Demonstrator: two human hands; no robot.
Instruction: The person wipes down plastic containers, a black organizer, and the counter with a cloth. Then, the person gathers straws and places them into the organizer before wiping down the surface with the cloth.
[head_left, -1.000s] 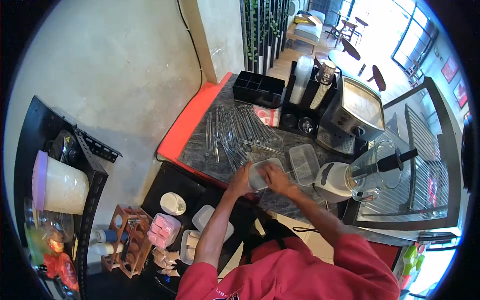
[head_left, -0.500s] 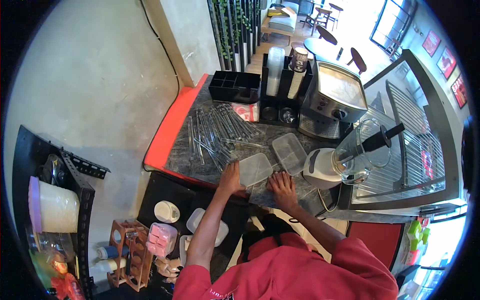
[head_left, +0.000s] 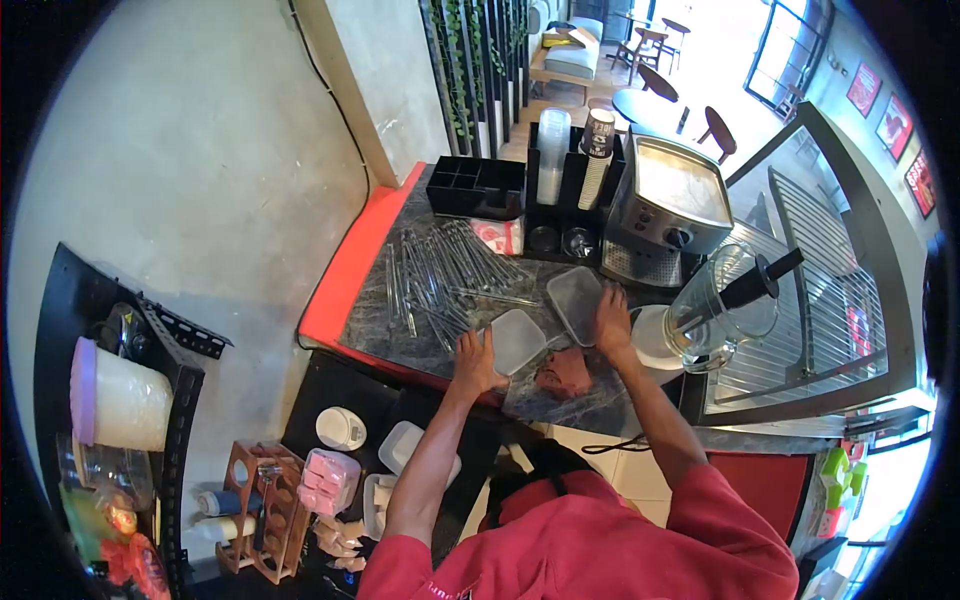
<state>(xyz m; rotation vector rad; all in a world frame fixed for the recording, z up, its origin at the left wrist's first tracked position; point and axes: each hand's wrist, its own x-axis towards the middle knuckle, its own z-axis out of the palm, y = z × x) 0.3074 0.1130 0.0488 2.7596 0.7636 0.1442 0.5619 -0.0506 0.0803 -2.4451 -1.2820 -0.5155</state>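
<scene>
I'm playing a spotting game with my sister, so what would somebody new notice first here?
Probably the big heap of thin, shiny sticks on the dark counter. Next might be the person's red shirt at the bottom, with the left hand beside one clear box. The blender also stands out, right of the right hand.

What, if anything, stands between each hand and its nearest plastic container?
Nothing visible. The left hand is at the outer edge of the left container, the right hand at that of the right container. The brown item lies between the hands, blocking neither.
</scene>
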